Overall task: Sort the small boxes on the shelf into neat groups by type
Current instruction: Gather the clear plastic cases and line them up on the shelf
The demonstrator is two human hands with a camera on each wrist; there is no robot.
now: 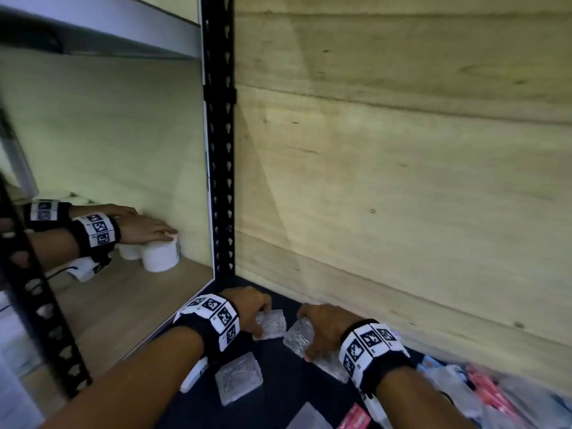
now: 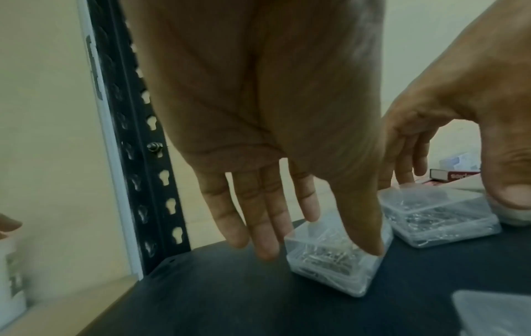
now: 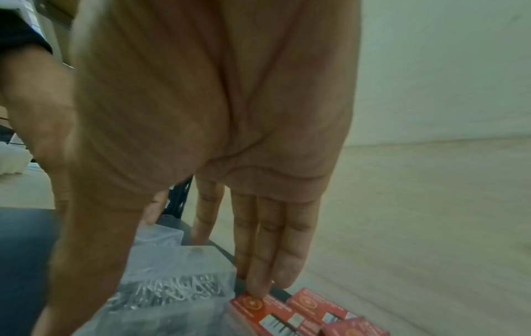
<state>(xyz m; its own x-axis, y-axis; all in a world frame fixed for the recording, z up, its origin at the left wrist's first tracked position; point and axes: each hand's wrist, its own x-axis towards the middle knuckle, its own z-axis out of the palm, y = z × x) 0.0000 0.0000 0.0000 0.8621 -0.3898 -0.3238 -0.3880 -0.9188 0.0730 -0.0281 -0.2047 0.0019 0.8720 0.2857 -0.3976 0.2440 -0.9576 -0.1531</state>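
Here the left hand (image 1: 247, 308) pinches one small clear plastic box of metal pins (image 2: 336, 257) between thumb and fingers, while the right hand (image 1: 325, 329) clamps a second clear box (image 2: 439, 218), so both should likely slide flush together into the dark shelf (image 1: 288, 394) corner.

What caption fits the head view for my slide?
Left hand and right hand each grip a clear box on the dark shelf beside a mirror panel.

No legible text; red box (image 3: 260, 314) print too blurred.
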